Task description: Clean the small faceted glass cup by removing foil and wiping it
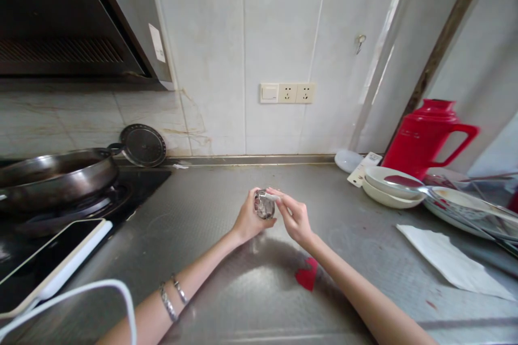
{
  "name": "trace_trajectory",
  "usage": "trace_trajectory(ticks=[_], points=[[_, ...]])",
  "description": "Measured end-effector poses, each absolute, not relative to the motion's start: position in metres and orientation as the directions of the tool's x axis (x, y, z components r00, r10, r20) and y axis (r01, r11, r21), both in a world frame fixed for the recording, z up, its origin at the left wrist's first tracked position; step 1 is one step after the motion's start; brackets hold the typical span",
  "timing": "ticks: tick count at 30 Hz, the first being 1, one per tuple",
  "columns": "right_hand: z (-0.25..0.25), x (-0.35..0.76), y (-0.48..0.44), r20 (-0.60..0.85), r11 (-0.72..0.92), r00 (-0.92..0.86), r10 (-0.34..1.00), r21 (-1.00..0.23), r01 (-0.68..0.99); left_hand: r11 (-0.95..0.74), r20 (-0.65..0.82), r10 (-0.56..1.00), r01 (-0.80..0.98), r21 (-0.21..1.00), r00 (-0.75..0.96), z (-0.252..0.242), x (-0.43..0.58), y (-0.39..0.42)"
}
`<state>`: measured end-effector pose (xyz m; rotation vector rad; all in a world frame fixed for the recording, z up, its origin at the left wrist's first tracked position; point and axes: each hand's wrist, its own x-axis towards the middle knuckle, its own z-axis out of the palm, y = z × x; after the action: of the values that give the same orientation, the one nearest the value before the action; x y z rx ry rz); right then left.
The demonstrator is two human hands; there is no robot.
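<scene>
Glass cup [265,207] between hands [247,219], contents unclear

Kitchen, w/ pan [73,186] on hob [148,186] & hood [60,16] above.

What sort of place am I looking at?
Most likely a home kitchen: a round, silver-grey metal pan sits on a flat black cooktop at left, beneath a dark, slatted range hood, and round white bowls are stacked at right.
</scene>
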<state>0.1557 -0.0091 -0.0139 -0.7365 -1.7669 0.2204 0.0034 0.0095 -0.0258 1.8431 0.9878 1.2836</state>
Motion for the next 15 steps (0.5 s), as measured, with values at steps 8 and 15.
trace_trajectory(ticks=[8,15], points=[[-0.0173,0.1550,-0.0079,0.762,0.699,-0.040,0.647,-0.571,0.431,-0.499,0.453,0.865,0.281,0.820,0.215,-0.0271,0.0073,0.0047],[-0.0169,0.1581,-0.0089,0.844,0.902,-0.398,0.361,-0.206,0.380,-0.455,0.412,0.888,0.276,0.846,0.203,-0.0283,0.0081,0.0086]])
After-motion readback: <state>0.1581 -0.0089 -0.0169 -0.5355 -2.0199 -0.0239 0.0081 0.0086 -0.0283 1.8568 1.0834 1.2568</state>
